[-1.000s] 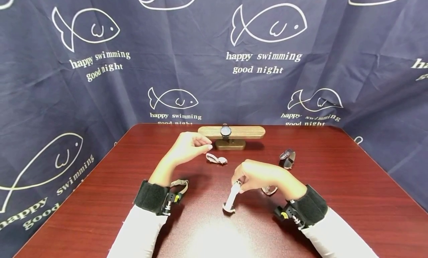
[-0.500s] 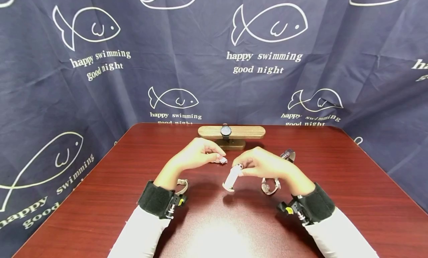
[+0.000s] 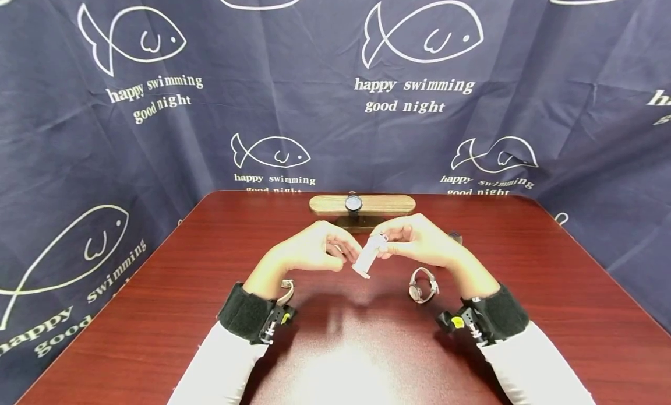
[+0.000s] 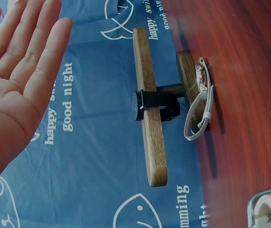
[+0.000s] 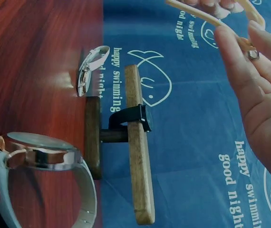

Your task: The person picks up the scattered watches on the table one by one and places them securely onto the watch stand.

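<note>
My right hand [image 3: 385, 245] pinches the upper end of a white-strapped watch [image 3: 367, 258] and holds it above the table in front of the wooden stand [image 3: 382, 205]. The strap [image 5: 207, 16] and its buckle lie against the right fingers [image 5: 254, 85]. My left hand [image 3: 341, 250] is just left of the watch's lower end. The left wrist view shows its fingers [image 4: 26, 61] straight and holding nothing, with the watch [image 4: 268, 211] at the frame corner. A black watch [image 3: 353, 203] is strapped round the stand's bar.
A rose-gold watch with a white strap [image 3: 423, 284] lies on the red-brown table [image 3: 524, 288] below my right wrist. A small pale watch [image 4: 199, 111] lies by the stand's base. A dark watch [image 3: 456, 237] peeks out behind my right hand. Blue fish-print cloth surrounds the table.
My right hand has lifted the white watch off the table, up and away toward the stand. My left hand has moved right to meet it and now hides the small pale watch in the head view.
</note>
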Demonstrator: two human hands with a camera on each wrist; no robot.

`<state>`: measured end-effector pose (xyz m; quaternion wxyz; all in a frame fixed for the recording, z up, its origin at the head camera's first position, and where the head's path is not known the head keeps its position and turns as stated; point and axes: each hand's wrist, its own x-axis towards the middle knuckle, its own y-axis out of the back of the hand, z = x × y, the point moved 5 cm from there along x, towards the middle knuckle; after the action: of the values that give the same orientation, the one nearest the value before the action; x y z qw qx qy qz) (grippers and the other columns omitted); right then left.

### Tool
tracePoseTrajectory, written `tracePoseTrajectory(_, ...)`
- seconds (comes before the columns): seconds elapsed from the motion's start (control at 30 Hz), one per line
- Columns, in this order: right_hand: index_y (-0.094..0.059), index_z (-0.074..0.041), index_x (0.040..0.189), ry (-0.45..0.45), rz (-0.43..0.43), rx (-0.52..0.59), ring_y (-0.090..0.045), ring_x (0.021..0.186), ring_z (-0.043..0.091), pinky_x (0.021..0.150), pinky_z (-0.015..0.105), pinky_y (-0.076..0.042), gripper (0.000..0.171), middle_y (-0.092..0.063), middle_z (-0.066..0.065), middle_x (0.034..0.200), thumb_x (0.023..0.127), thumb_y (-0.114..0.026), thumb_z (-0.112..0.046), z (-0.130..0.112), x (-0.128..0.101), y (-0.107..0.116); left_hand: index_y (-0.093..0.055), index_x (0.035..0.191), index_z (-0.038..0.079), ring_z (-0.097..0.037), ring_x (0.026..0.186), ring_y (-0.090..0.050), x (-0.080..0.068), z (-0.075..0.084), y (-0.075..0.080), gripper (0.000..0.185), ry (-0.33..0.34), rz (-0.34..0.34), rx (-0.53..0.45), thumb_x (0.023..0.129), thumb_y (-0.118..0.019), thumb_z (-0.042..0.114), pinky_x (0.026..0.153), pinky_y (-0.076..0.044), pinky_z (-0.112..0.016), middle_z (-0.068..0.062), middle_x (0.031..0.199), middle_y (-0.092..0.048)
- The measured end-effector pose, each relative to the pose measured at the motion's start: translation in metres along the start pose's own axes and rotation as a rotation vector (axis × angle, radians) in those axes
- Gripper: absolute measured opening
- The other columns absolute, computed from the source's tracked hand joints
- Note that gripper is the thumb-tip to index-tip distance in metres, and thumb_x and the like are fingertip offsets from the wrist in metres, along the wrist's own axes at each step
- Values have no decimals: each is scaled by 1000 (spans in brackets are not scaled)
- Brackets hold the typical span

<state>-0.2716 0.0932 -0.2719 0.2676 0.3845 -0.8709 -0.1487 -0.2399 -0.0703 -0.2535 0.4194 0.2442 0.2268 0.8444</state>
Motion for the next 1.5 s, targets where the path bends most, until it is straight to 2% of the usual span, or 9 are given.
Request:
tracePoseTrajectory(0.2,-57,5,102,-21,39,185,-62,79,31,69,45,-51,22,-63,20,89,81,-60,0,13,3,2,-59,97,-9,-31,81,-61,-4,-3,1,29,35,28,13,67,-56,-10,77,-48,-45,-20,92,-61)
tracePoseTrajectory(0.3,-56,6,104,-43,68,236,-62,80,34,69,45,-51,23,-62,22,91,82,-59,-1,18,4,3,-59,95,-9,-34,81,-61,-5,-4,1,25,17,26,-3,69,-58,-10,77,-48,-45,-20,91,-62)
tracePoseTrajectory(0.57,-53,10,108,-97,123,286,-60,81,40,71,49,-49,29,-62,22,94,82,-59,-1,30,4,5,-56,102,-11,-37,86,-60,-5,-5,2,27,-71,-10,-133,75,-59,-9,80,-48,-43,-24,93,-62)
tracePoseTrajectory(0.77,-55,7,110,-136,108,296,-60,83,39,73,49,-49,29,-60,27,97,84,-58,-5,34,6,1,-55,107,-8,-28,87,-61,-3,-24,4,32,-94,6,-198,76,-62,-6,79,-48,-42,-17,95,-64)
tracePoseTrajectory(0.87,-56,4,109,-145,105,275,-61,82,35,73,47,-49,28,-61,24,96,85,-58,-8,34,7,0,-57,107,-8,-28,86,-62,-2,-29,7,32,-68,65,-225,75,-62,-7,78,-49,-41,-17,94,-65)
tracePoseTrajectory(1.07,-54,6,113,-152,122,258,-59,82,41,72,45,-50,32,-62,21,95,85,-58,-10,37,7,1,-60,104,-7,-24,85,-63,-4,-25,15,32,14,279,-265,72,-66,-7,75,-50,-39,-16,93,-65)
tracePoseTrajectory(1.23,-53,7,115,-143,125,235,-56,82,47,73,43,-50,32,-63,20,92,86,-56,-8,38,8,0,-62,101,-5,-26,82,-64,-5,-23,23,28,-1,424,-304,73,-67,-4,68,-52,-38,-14,90,-66)
tracePoseTrajectory(1.4,-51,10,114,-145,139,220,-61,82,38,74,43,-50,29,-62,22,96,86,-52,1,28,7,-1,-63,100,-3,-27,80,-64,-2,-31,27,32,-8,496,-366,70,-70,-3,65,-53,-37,-14,88,-66)
tracePoseTrajectory(1.5,-52,9,113,-109,163,104,-62,85,28,74,38,-51,29,-61,21,99,84,-54,3,15,5,0,-61,102,-6,-25,82,-63,0,-32,28,35,24,551,-424,68,-70,-6,68,-52,-38,-14,89,-66)
